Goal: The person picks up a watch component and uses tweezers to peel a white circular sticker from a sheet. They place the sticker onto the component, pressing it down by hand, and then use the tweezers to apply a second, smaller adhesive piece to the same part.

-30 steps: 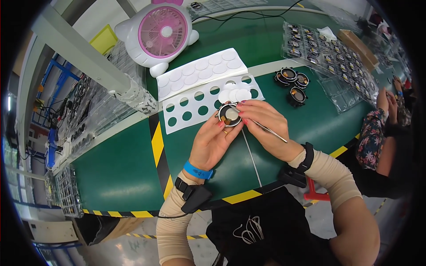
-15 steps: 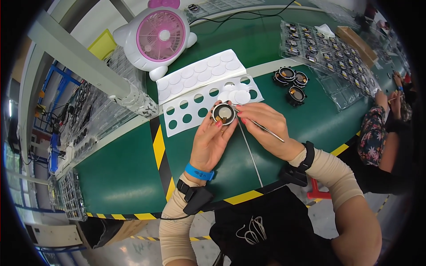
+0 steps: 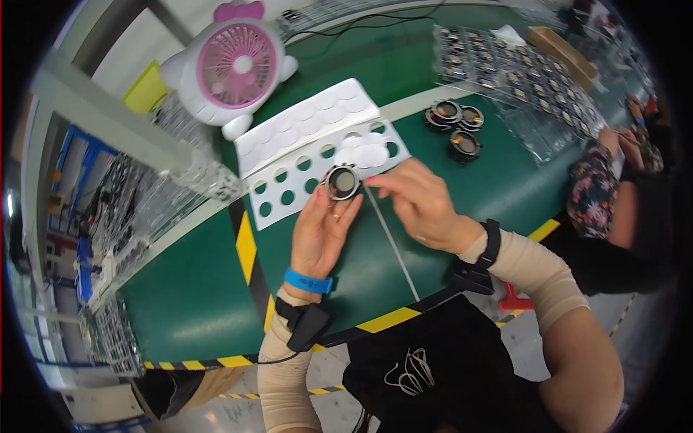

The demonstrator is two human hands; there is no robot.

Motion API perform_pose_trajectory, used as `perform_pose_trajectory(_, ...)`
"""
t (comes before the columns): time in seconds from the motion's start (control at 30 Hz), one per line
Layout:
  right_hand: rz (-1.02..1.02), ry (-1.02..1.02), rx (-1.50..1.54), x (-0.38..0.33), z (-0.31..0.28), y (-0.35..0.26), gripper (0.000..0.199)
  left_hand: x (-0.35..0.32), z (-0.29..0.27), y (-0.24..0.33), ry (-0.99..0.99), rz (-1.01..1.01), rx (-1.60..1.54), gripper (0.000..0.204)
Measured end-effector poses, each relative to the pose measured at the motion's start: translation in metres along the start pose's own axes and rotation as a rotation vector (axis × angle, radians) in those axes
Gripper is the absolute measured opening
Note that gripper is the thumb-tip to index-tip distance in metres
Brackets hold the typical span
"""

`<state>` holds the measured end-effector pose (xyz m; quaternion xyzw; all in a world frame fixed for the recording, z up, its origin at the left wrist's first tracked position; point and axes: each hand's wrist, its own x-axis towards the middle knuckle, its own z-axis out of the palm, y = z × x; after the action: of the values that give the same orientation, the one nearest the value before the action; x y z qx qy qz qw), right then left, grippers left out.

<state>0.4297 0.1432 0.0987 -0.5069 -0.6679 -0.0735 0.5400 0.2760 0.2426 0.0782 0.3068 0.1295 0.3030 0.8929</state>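
Observation:
My left hand grips a round watch case with a silver rim and a pale disc inside, tilted up between thumb and fingers. Close by on its right, my right hand has its fingers curled, the tips near the case's edge. Tweezers showed in that hand a moment earlier; now the fingers and blur hide them. Behind the case lies a white sheet with rows of round cut-outs, and loose white discs rest on its right part. A folded-back backing sheet with round outlines adjoins it.
Several similar round cases cluster to the right on the green table. Beyond them lies a clear tray full of parts. A pink-and-white fan stands at the back left. Another person's sleeve shows at right.
The view has shifted slightly, so the table things appear further left. The right hand has turned, its fingers more curled, and the tweezers no longer show. The left hand still holds the case.

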Motion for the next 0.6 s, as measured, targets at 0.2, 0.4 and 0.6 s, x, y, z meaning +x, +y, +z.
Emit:
perform_pose_trajectory(0.2, -0.053, -0.219, -0.228, -0.011, 0.0, 0.01, 0.03, -0.005, 0.003, 0.001, -0.056, -0.174, 0.225, 0.042)
perform_pose_trajectory(0.4, -0.06, -0.006, -0.425, -0.022, -0.051, 0.021, 0.016, -0.008, 0.016, 0.0, -0.13, -0.271, 0.208, 0.046)
perform_pose_trajectory(0.6, 0.271, 0.236, -0.758, -0.034, -0.114, 0.054, 0.011, -0.01, 0.015, -0.001, -0.092, -0.217, 0.321, 0.047)
